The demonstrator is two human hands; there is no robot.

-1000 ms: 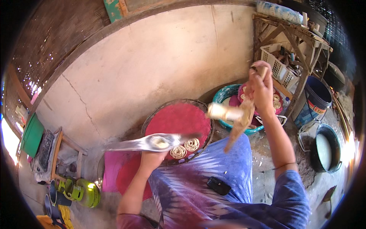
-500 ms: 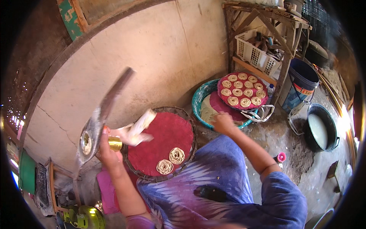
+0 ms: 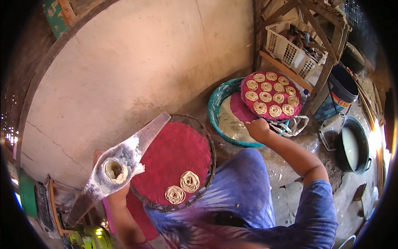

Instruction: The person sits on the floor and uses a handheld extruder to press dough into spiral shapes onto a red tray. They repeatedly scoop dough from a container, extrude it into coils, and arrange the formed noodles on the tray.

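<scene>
A wooden noodle press [image 3: 143, 139] with a dough-smeared round metal opening is in my left hand [image 3: 119, 196]. That hand grips it from below and is mostly hidden by the wood. Pale dough [image 3: 121, 176] shows at the opening, and a whitish piece pokes out beside it. Below and to the right lies a round tray covered in red cloth [image 3: 172, 155], with two coiled noodle nests [image 3: 189, 181] near its front. My right hand [image 3: 258, 129], its fingers curled, is over the teal basin [image 3: 214, 108] by the pink cloth [image 3: 240, 106] and dough [image 3: 232, 124]; anything in it is hidden.
A second red-covered tray [image 3: 272, 88] bearing several noodle nests rests on the basin's far right side. Behind it are a wooden rack [image 3: 331, 54] and white basket [image 3: 286, 52]. Dark buckets [image 3: 358, 159] stand at the right; a pale wall [image 3: 157, 62] rises behind.
My left hand has tilted the press from steep to diagonal and lowered it, with its opening now facing up. My right hand has shifted slightly right and up. The view has shifted too.
</scene>
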